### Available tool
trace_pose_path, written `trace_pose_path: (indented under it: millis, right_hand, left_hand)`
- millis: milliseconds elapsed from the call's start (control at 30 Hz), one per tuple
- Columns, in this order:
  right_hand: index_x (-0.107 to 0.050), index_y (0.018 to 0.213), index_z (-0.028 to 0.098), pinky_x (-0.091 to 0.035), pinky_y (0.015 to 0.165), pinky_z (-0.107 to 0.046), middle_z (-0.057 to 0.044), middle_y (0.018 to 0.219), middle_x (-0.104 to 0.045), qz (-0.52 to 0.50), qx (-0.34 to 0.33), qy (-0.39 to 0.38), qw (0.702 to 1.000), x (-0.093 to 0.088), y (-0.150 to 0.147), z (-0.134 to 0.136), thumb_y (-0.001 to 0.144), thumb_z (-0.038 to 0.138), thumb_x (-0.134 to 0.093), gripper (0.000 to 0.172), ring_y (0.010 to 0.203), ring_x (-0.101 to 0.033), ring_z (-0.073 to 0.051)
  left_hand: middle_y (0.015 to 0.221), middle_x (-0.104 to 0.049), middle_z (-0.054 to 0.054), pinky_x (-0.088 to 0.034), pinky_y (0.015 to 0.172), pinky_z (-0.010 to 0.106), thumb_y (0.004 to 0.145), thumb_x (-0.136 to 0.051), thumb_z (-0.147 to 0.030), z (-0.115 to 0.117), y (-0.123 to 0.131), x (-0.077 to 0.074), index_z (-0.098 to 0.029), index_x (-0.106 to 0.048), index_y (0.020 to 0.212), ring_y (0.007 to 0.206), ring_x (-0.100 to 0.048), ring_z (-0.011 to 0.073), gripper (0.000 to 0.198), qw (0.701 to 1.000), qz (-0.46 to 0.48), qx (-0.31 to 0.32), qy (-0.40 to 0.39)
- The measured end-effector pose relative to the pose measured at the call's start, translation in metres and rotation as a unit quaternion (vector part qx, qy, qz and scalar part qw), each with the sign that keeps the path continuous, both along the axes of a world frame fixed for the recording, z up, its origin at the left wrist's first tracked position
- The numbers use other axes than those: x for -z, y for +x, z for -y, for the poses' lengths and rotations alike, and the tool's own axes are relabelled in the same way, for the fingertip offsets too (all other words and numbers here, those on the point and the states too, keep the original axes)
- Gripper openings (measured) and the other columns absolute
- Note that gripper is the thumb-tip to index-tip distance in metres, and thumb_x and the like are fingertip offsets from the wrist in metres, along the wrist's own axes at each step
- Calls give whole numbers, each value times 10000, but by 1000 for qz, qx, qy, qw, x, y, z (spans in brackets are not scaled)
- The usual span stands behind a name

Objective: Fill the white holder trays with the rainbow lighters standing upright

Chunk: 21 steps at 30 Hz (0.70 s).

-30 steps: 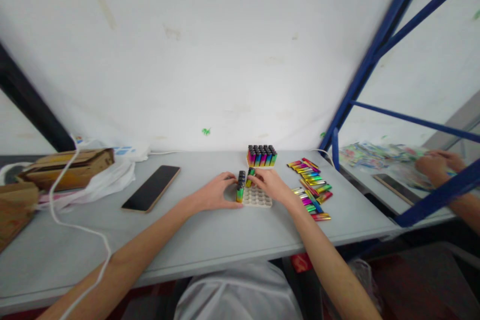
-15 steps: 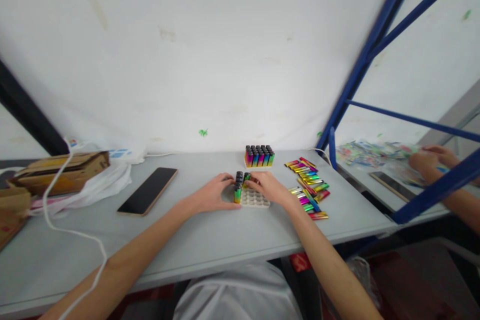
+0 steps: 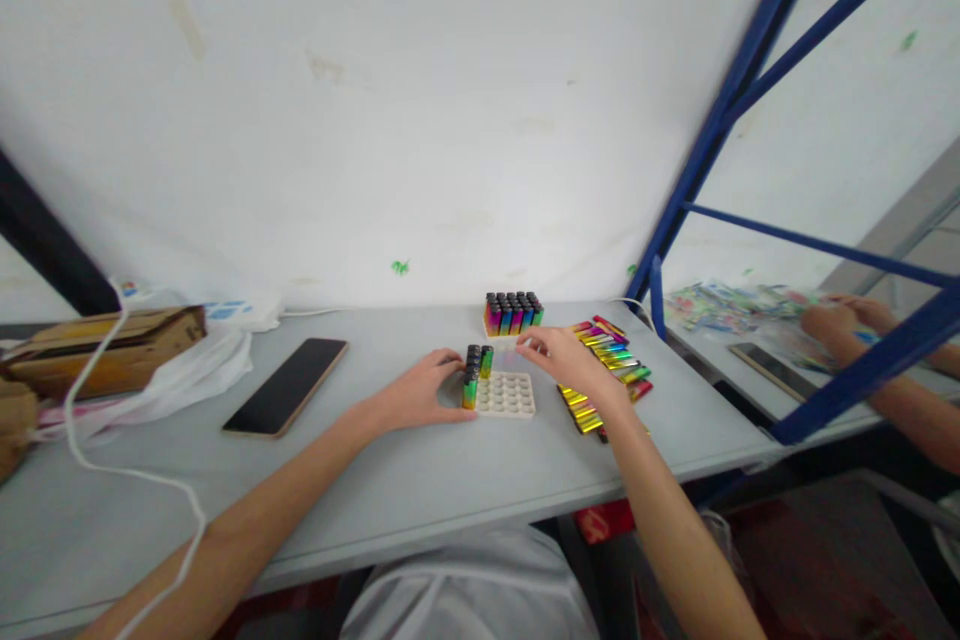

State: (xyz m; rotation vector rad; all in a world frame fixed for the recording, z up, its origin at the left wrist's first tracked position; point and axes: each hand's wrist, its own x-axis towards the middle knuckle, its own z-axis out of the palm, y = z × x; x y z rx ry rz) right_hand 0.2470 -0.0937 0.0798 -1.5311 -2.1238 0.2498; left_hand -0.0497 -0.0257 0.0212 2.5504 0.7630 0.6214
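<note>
Lighters stand in the left column of the white tray, with the left hand bracing its left edge, fingers loosely curled and pinching nothing. Right hand hovers spread and empty over the loose lighters at right; better to pick a single one while that tray is steadied. Far tray stands full.

Matt white moulded plastic for tray. Glossy metallic rainbow sheen on loose lighters right of tray. Glossy black glass on phone left of tray. Matt brown cardboard box further left. Smooth matt grey table beneath tray.
</note>
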Motion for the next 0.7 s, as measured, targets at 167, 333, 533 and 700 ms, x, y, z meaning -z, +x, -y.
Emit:
trace_pose_path:
  millis: [167,333,533,700]
  right_hand:
    - [-800,1109,178,-538,848,-321,-90,969,-814,41,63,-94,993,-15,57,17,967,265,-709,190,897,-745,-228]
    - [-808,1116,220,-536,698,-275,-63,1048,-810,58,94,-239,965,-16,87,30,748,190,-846,371,800,-725,-199]
    - [-823,1170,246,-564,740,-281,-61,1098,-819,77,82,-245,963,-5,87,23,667,154,-881,515,896,-758,-237]
    - [-861,1038,223,-563,902,-308,-71,1140,-831,99,63,-221,968,3,86,12,732,112,-804,331,1094,-749,-272]
  left_hand:
    - [1376,-694,169,-520,1203,510,761,-877,-658,1,0,-2,-192,-746,1254,1297,-672,395,691,1000,-3,3,1]
    - [1385,-697,160,-525,1199,496,760,-870,-680,2,-1,-2,-208,-737,1259,1301,-670,386,699,1000,-7,-1,2]
    - [1402,-684,173,-516,1208,490,768,-865,-682,0,-1,0,-207,-731,1272,1320,-659,390,705,1000,-16,-2,2]
    - [1387,-692,173,-539,1181,515,767,-863,-694,-1,-1,2,-204,-733,1273,1296,-671,392,717,1000,0,1,7]
